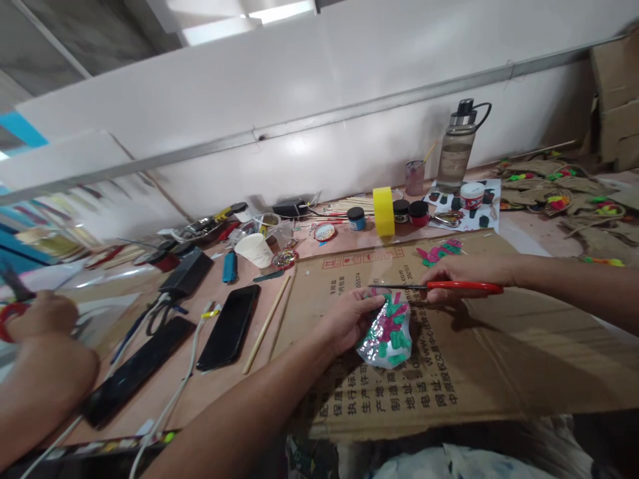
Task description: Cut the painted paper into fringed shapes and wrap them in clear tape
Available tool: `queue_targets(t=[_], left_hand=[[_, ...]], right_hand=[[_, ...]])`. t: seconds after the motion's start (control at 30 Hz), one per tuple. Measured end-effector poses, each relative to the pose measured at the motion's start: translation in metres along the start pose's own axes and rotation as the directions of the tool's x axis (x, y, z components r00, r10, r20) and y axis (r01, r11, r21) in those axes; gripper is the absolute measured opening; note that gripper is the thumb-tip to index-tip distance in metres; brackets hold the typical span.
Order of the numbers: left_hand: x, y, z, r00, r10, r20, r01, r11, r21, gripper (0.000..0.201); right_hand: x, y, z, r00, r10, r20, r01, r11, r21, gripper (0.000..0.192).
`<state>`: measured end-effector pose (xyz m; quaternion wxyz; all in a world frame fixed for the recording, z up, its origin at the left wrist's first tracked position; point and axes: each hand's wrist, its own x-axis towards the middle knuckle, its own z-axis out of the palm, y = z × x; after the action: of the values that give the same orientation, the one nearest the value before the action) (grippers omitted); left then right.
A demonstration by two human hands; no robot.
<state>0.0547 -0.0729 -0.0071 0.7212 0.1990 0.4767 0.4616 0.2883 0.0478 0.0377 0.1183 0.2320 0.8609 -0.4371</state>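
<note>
My left hand (pixel 352 319) pinches a shiny clear plastic piece (pixel 387 332) painted with magenta and green patches. In my right hand (pixel 442 279) is a pair of scissors (pixel 466 287) with red handles, its blades pointing left. The blades lie along the upper edge of the painted piece, close to my left thumb; whether they touch it I cannot tell. Both hands are above a flattened cardboard sheet (pixel 479 366) with printed writing. Another magenta and green painted piece (pixel 442 251) lies near the cardboard's far edge, just beyond my right hand.
At left, a co-worker's hand (pixel 44 316) holds red-handled scissors. Two black phones (pixel 229 326), a white cable (pixel 192 362) and wooden sticks (pixel 267 322) lie left of the cardboard. Behind it stand a yellow tape roll (pixel 383 211), paint jars (pixel 357 218), a paper cup (pixel 253 251) and a water bottle (pixel 456 150).
</note>
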Motion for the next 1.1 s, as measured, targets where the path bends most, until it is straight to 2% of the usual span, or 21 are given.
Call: queue_targets(t=[0.2, 0.4, 0.77, 0.97, 1.1], left_hand=[[0.001, -0.001, -0.002, 1.0, 0.003, 0.02, -0.003, 1.0, -0.009, 0.007], [-0.001, -0.001, -0.002, 0.999, -0.01, 0.033, 0.01, 1.0, 0.008, 0.012], [-0.001, 0.0, -0.003, 0.998, -0.02, 0.057, 0.018, 0.999, 0.036, 0.009], [-0.016, 0.007, -0.009, 0.991, -0.106, 0.076, 0.097, 0.988, 0.118, 0.014], [-0.029, 0.024, -0.02, 0.977, -0.188, 0.101, 0.166, 0.967, 0.194, 0.02]], right_hand=[[-0.001, -0.008, 0.001, 1.0, 0.029, -0.011, -0.029, 0.999, -0.044, 0.054], [0.001, -0.009, 0.003, 1.0, 0.015, -0.027, -0.017, 0.998, -0.066, 0.052], [0.004, -0.003, 0.006, 1.0, -0.013, 0.007, 0.012, 0.997, 0.08, 0.048], [0.005, 0.006, 0.01, 1.0, -0.01, 0.006, 0.01, 0.998, 0.06, 0.043], [0.003, 0.007, 0.012, 1.0, -0.009, 0.006, 0.009, 1.0, -0.02, 0.04]])
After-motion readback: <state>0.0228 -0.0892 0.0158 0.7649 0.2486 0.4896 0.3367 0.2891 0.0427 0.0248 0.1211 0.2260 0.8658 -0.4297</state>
